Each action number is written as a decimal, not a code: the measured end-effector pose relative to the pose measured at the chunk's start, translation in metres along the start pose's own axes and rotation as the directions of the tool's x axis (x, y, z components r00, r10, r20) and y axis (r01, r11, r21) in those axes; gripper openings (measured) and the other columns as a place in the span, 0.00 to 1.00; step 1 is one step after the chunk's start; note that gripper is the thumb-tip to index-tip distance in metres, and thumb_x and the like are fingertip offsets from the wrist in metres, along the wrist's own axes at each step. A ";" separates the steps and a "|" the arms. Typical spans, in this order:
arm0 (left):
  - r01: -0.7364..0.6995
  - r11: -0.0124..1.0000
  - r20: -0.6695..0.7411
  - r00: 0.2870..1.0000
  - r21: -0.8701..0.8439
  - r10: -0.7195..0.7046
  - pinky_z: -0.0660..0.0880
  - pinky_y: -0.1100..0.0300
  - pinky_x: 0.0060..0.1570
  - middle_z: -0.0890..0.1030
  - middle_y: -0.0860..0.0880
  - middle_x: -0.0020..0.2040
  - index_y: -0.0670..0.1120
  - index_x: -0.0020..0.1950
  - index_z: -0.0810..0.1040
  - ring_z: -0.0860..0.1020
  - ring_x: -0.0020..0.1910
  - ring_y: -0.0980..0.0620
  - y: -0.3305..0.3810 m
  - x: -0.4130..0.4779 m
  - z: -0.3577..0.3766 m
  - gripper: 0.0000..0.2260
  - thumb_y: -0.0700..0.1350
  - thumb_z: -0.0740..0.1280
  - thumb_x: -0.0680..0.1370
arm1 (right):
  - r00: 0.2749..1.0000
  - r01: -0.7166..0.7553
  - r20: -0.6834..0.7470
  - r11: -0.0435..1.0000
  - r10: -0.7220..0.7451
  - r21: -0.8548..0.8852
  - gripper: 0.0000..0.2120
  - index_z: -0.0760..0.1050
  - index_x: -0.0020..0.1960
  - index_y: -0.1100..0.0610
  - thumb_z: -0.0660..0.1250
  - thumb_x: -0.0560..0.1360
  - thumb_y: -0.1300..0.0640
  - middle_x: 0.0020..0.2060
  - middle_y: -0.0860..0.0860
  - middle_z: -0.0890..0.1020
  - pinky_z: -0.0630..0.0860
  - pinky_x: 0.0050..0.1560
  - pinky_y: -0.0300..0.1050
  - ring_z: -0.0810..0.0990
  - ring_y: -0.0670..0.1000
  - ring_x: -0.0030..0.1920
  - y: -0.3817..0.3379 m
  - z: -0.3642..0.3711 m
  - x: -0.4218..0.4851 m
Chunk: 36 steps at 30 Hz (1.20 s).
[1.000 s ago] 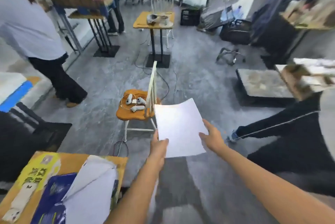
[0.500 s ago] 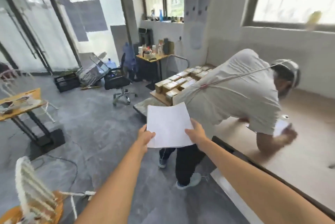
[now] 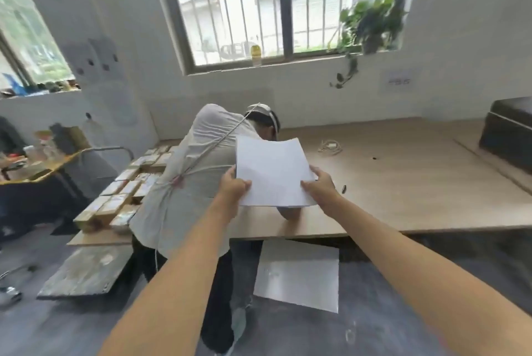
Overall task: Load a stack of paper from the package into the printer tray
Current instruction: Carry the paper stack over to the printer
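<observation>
1. Clearly, the big wooden tabletop point(image 3: 403, 177) is filling the right side of the view, and no printer or tray is showing anywhere, so the loading itself is, by my reading, still waiting to be done.
2. A second person in a white shirt point(image 3: 195, 183) is bending over the tabletop edge, standing directly between the camera wearer and the tabletop.
3. The stack of paper point(image 3: 273, 174) is being held in the air in front of that person, out of any package, so the picking-up part is looking finished; the carry is what is in hand.
4. The left hand point(image 3: 233, 187) is gripping the stack's left edge, thumb on top.
5. The right hand point(image 3: 319, 187) is clasping the right edge likewise, and the sheets are bowing slightly between them.
</observation>
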<state>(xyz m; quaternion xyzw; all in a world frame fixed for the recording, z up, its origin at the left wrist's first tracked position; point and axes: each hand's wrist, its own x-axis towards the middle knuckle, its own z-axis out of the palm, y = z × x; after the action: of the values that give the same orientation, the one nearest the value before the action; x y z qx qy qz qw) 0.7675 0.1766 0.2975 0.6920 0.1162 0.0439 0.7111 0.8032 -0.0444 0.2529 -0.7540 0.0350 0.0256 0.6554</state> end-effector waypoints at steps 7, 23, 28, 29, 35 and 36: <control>0.080 0.997 0.308 0.948 -0.002 -0.076 0.77 0.43 0.61 0.81 0.41 0.61 0.38 0.71 0.73 0.81 0.58 0.39 0.006 0.022 0.126 0.27 0.27 0.64 0.71 | 0.958 0.030 -0.287 0.999 -0.021 0.025 0.24 0.68 0.74 0.60 0.62 0.78 0.70 0.58 0.51 0.79 0.76 0.66 0.53 0.79 0.53 0.56 -0.020 -0.122 -0.047; 0.130 0.963 0.516 0.823 0.235 -0.237 0.74 0.57 0.49 0.81 0.47 0.53 0.48 0.61 0.77 0.78 0.52 0.44 -0.062 0.073 0.438 0.22 0.28 0.57 0.75 | 0.815 -0.224 -0.547 0.975 0.189 0.003 0.18 0.76 0.65 0.51 0.62 0.78 0.65 0.58 0.52 0.82 0.78 0.56 0.49 0.79 0.56 0.60 0.078 -0.366 0.025; 0.024 0.923 0.464 0.859 0.384 -0.215 0.72 0.60 0.43 0.83 0.49 0.44 0.47 0.48 0.81 0.78 0.45 0.44 -0.063 0.119 0.532 0.17 0.33 0.56 0.71 | 0.758 -0.242 -0.628 0.970 0.178 -0.017 0.16 0.76 0.62 0.53 0.61 0.78 0.65 0.54 0.51 0.81 0.75 0.47 0.44 0.79 0.54 0.56 0.070 -0.428 0.073; 0.018 0.921 0.459 0.863 0.390 -0.211 0.72 0.60 0.43 0.83 0.50 0.44 0.48 0.48 0.81 0.79 0.45 0.45 -0.060 0.123 0.546 0.17 0.34 0.55 0.72 | 0.747 -0.241 -0.642 0.970 0.173 -0.019 0.17 0.76 0.63 0.53 0.61 0.78 0.65 0.53 0.51 0.81 0.75 0.46 0.44 0.78 0.54 0.56 0.068 -0.438 0.083; -0.002 0.924 0.556 0.800 0.381 -0.228 0.75 0.56 0.51 0.83 0.49 0.49 0.50 0.51 0.79 0.79 0.49 0.45 -0.058 0.199 0.678 0.19 0.34 0.54 0.72 | 0.663 -0.254 -0.725 0.967 0.185 0.015 0.17 0.75 0.65 0.53 0.60 0.79 0.63 0.54 0.49 0.81 0.72 0.39 0.38 0.78 0.52 0.54 0.072 -0.526 0.173; -0.015 0.913 0.567 0.788 0.408 -0.241 0.75 0.57 0.49 0.83 0.49 0.50 0.48 0.54 0.80 0.79 0.49 0.45 -0.058 0.201 0.686 0.20 0.34 0.54 0.71 | 0.657 -0.260 -0.728 0.965 0.196 0.025 0.17 0.76 0.65 0.53 0.60 0.79 0.64 0.53 0.49 0.81 0.72 0.38 0.38 0.78 0.52 0.54 0.070 -0.533 0.169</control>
<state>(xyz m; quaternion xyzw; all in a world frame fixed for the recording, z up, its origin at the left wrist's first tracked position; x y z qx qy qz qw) 1.1118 -0.4487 0.2290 0.7885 -0.0688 -0.2474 0.5588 0.9616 -0.5849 0.2435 -0.7179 0.3841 -0.1907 0.5484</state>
